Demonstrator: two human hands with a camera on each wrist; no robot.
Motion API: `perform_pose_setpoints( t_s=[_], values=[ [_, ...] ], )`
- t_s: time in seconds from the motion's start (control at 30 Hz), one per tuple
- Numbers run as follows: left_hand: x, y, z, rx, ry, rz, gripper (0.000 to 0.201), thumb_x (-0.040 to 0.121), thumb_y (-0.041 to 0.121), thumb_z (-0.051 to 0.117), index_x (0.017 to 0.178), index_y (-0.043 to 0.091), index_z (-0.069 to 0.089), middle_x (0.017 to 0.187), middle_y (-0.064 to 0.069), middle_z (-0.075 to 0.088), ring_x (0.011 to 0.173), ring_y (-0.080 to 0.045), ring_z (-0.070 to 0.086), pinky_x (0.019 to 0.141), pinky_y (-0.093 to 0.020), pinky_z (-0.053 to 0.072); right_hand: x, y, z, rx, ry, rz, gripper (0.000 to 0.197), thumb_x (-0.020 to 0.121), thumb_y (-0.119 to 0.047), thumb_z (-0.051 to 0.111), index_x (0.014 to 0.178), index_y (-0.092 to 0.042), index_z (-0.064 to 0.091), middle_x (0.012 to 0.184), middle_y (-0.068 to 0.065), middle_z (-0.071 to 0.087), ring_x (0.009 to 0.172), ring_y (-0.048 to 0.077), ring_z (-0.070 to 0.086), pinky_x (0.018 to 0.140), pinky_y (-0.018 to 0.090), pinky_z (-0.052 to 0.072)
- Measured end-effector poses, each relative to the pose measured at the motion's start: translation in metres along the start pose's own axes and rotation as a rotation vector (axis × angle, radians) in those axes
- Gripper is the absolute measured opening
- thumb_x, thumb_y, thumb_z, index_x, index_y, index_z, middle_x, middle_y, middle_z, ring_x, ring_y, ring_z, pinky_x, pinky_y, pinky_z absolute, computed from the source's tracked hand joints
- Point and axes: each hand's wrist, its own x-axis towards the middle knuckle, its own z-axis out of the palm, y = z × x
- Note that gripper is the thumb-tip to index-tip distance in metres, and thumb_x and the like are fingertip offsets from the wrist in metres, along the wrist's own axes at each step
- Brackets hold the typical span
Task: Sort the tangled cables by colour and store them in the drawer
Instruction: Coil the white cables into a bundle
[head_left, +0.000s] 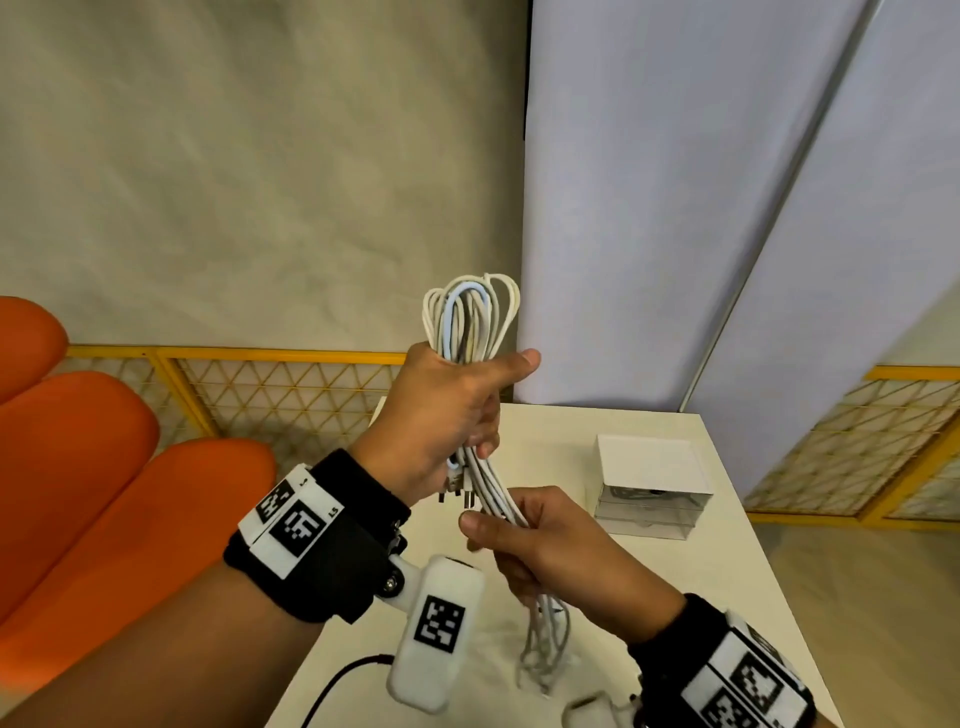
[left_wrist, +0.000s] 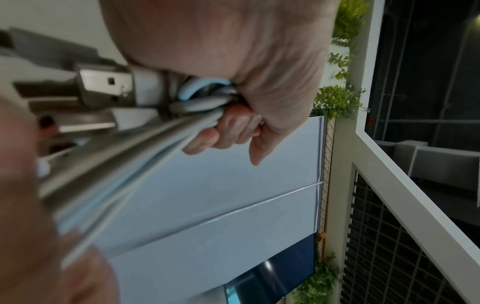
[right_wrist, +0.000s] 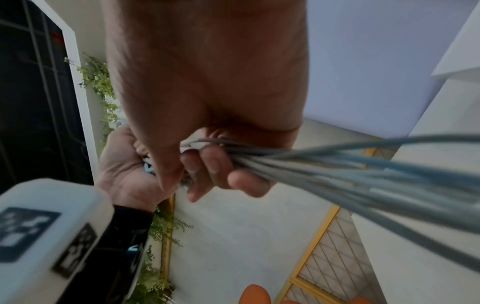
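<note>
A bundle of white cables (head_left: 470, 322), with one pale blue strand among them, is held upright above the white table (head_left: 727, 597). My left hand (head_left: 441, 410) grips the bundle near its looped top. USB plugs (head_left: 457, 491) hang out below that fist. My right hand (head_left: 545, 545) grips the same bundle lower down, and the loose ends (head_left: 545, 660) trail to the table. In the left wrist view the left hand (left_wrist: 233, 115) clamps the cables (left_wrist: 202, 102) beside a metal plug (left_wrist: 103, 86). In the right wrist view the right hand (right_wrist: 207, 160) holds the strands (right_wrist: 350, 170).
A small clear drawer box with a white top (head_left: 649, 483) stands on the table's far right part. A black cable (head_left: 343, 680) lies at the table's near left edge. Orange seat cushions (head_left: 104, 493) are on the left. Yellow lattice fencing (head_left: 291, 389) runs behind the table.
</note>
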Motion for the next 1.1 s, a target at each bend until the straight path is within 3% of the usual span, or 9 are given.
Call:
perform_pose_setpoints(
  t_s=[0.2, 0.33, 0.4, 0.53, 0.6, 0.77, 0.9, 1.03, 1.1],
  values=[
    [0.009, 0.004, -0.016, 0.051, -0.031, -0.047, 0.047, 0.084, 0.015, 0.078, 0.060, 0.017, 0.038, 0.048, -0.002, 0.024, 0.040, -0.017, 0.020, 0.044, -0.025, 0.029, -0.011, 0.011, -0.017, -0.098, -0.053, 0.082, 0.046, 0.088, -0.056, 0.062, 0.063, -0.018, 0.050, 0.060, 0.007, 0.038, 0.049, 0.016, 0.028, 0.050, 0.028, 0.024],
    [0.011, 0.004, -0.021, -0.119, -0.284, -0.259, 0.043, 0.083, 0.020, 0.077, 0.062, 0.020, 0.040, 0.045, 0.002, 0.025, 0.035, -0.011, 0.025, 0.041, -0.022, 0.030, -0.018, 0.014, -0.027, -0.104, -0.131, 0.051, 0.052, 0.090, -0.057, 0.060, 0.064, -0.018, 0.037, 0.055, 0.000, 0.032, 0.047, 0.014, 0.024, 0.046, 0.021, 0.023],
    [0.011, 0.004, -0.022, -0.246, -0.426, -0.345, 0.038, 0.086, 0.025, 0.071, 0.064, 0.020, 0.041, 0.042, 0.004, 0.028, 0.034, -0.008, 0.029, 0.042, -0.023, 0.039, -0.021, 0.015, -0.032, -0.098, -0.166, 0.032, 0.053, 0.089, -0.058, 0.058, 0.063, -0.018, 0.036, 0.053, -0.001, 0.030, 0.047, 0.013, 0.023, 0.046, 0.019, 0.025],
    [0.009, -0.002, -0.027, -0.444, -0.582, -0.433, 0.040, 0.089, 0.043, 0.062, 0.067, 0.015, 0.045, 0.045, 0.004, 0.034, 0.037, -0.008, 0.037, 0.063, -0.038, 0.060, -0.025, 0.015, -0.035, -0.112, -0.199, 0.012, 0.052, 0.087, -0.059, 0.056, 0.061, -0.018, 0.036, 0.052, -0.001, 0.030, 0.046, 0.013, 0.022, 0.046, 0.019, 0.026],
    [0.008, -0.006, -0.031, -0.456, -0.627, -0.456, 0.044, 0.089, 0.049, 0.062, 0.070, 0.014, 0.045, 0.045, 0.004, 0.035, 0.038, -0.008, 0.038, 0.053, -0.031, 0.054, -0.026, 0.015, -0.036, -0.159, -0.204, 0.011, 0.055, 0.089, -0.057, 0.055, 0.063, -0.013, 0.035, 0.053, 0.001, 0.031, 0.047, 0.014, 0.023, 0.047, 0.022, 0.024],
    [-0.001, -0.012, -0.035, -0.187, -0.591, -0.450, 0.043, 0.085, 0.041, 0.075, 0.067, 0.017, 0.044, 0.045, 0.004, 0.030, 0.035, -0.007, 0.031, 0.041, -0.021, 0.034, -0.028, 0.006, -0.048, -0.342, -0.215, 0.047, 0.066, 0.091, -0.053, 0.059, 0.074, 0.008, 0.043, 0.053, -0.001, 0.031, 0.047, 0.013, 0.024, 0.047, 0.024, 0.022],
    [-0.007, -0.010, -0.029, 0.040, -0.491, -0.393, 0.042, 0.081, 0.031, 0.081, 0.068, 0.021, 0.042, 0.050, 0.001, 0.027, 0.038, -0.011, 0.024, 0.044, -0.022, 0.026, -0.030, -0.005, -0.057, -0.468, -0.233, 0.071, 0.050, 0.093, -0.054, 0.057, 0.060, -0.020, 0.043, 0.049, -0.007, 0.035, 0.046, 0.014, 0.027, 0.048, 0.026, 0.026],
    [-0.009, -0.005, -0.027, 0.240, -0.489, -0.373, 0.041, 0.077, 0.028, 0.082, 0.067, 0.018, 0.044, 0.053, -0.003, 0.027, 0.042, -0.014, 0.022, 0.045, -0.024, 0.025, -0.035, -0.011, -0.073, -0.569, -0.221, 0.139, 0.053, 0.090, -0.064, 0.055, 0.059, -0.022, 0.047, 0.053, 0.000, 0.039, 0.049, 0.017, 0.031, 0.049, 0.026, 0.028],
    [-0.011, -0.006, -0.028, 0.336, -0.517, -0.374, 0.039, 0.080, 0.026, 0.084, 0.079, 0.012, 0.047, 0.058, -0.006, 0.027, 0.045, -0.016, 0.022, 0.046, -0.026, 0.026, -0.039, -0.016, -0.085, -0.616, -0.208, 0.188, 0.055, 0.087, -0.068, 0.056, 0.060, -0.021, 0.050, 0.054, 0.001, 0.038, 0.050, 0.019, 0.029, 0.048, 0.027, 0.027]
  ],
)
